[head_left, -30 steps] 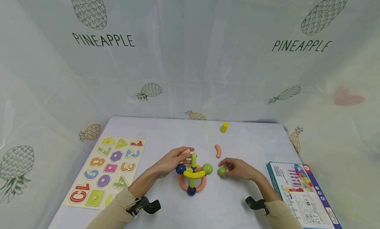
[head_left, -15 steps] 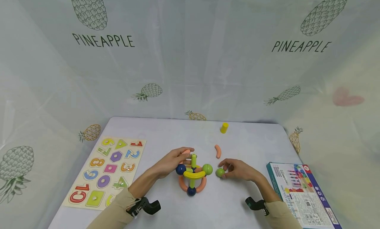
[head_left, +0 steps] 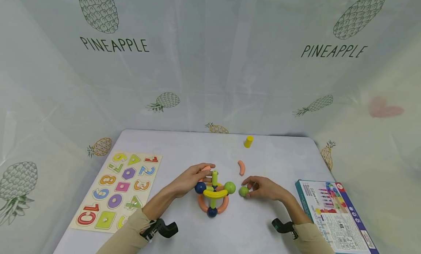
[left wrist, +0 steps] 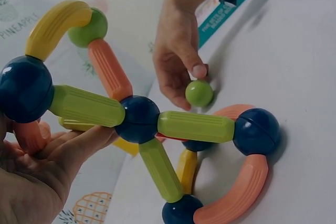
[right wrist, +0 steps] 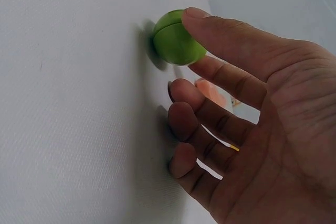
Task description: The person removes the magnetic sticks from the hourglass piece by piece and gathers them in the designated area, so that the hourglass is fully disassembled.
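A build of coloured magnetic rods and balls (head_left: 213, 203) stands on the table, with blue and green balls joined by straight green, yellow and curved salmon rods. My left hand (head_left: 192, 179) grips it at its upper left, around a salmon rod (left wrist: 32, 136) below a blue ball (left wrist: 26, 88). To the right of the build, my right hand (head_left: 264, 188) pinches a loose green ball (right wrist: 178, 38) between thumb and index finger, low over the table. The other fingers of that hand curl loosely, holding nothing. A small gap separates this ball from the build's green ball (head_left: 230, 187).
A curved salmon rod (head_left: 241, 167) lies beyond my right hand, and a yellow cylinder (head_left: 248, 141) stands near the table's back edge. On the left is a number-and-shape puzzle board (head_left: 128, 173); a printed toy box (head_left: 335, 213) lies at the right.
The green ball in my right hand has shifted slightly left, towards the build, since a second ago. My left hand and the build stay where they were.
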`<state>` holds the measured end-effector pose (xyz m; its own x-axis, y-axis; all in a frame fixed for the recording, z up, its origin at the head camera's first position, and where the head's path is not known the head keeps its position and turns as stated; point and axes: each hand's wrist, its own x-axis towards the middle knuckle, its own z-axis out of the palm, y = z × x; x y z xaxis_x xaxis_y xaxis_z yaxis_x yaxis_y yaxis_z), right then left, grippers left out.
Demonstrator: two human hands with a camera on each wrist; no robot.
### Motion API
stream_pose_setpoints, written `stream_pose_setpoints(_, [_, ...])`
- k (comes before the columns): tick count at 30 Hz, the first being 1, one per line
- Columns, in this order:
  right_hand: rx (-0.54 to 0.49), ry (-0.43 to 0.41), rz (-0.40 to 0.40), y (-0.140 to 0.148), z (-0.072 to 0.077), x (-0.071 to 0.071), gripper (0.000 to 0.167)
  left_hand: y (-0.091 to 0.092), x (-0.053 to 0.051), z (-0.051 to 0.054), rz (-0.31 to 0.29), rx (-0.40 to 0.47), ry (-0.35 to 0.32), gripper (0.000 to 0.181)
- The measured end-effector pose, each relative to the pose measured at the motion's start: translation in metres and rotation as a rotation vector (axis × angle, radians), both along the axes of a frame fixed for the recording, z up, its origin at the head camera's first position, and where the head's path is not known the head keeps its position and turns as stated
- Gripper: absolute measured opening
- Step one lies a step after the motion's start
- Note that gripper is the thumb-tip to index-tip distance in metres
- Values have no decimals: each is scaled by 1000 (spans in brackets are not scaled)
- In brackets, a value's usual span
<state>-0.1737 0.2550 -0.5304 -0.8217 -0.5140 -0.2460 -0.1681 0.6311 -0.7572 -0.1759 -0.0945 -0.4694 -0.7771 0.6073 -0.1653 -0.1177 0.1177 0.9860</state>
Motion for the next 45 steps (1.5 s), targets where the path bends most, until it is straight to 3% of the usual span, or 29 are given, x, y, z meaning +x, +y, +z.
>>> stream_pose_setpoints(6, [1, 62, -26, -8, 8, -3, 41, 0, -1, 1, 1, -2, 3, 48])
stream_pose_setpoints(13, [-136, 168, -50, -41, 35, -13, 32, -1, -2, 1, 0, -19, -3, 49])
stream_pose_setpoints(21, [-288, 91, 55, -84, 45, -17, 24, 0, -2, 2, -26, -37, -9, 50])
stream_pose_setpoints(26, [-322, 45, 57, -99, 47, -17, 26, 0, -2, 2, -36, -29, -15, 53])
stream_pose_setpoints(37, [-342, -5, 56, -110, 47, -17, 33, -2, 0, 3, -14, -28, -37, 54])
stream_pose_setpoints(45, [-348, 31, 94, -109, 47, -17, 38, -3, 0, 4, -12, -43, -6, 51])
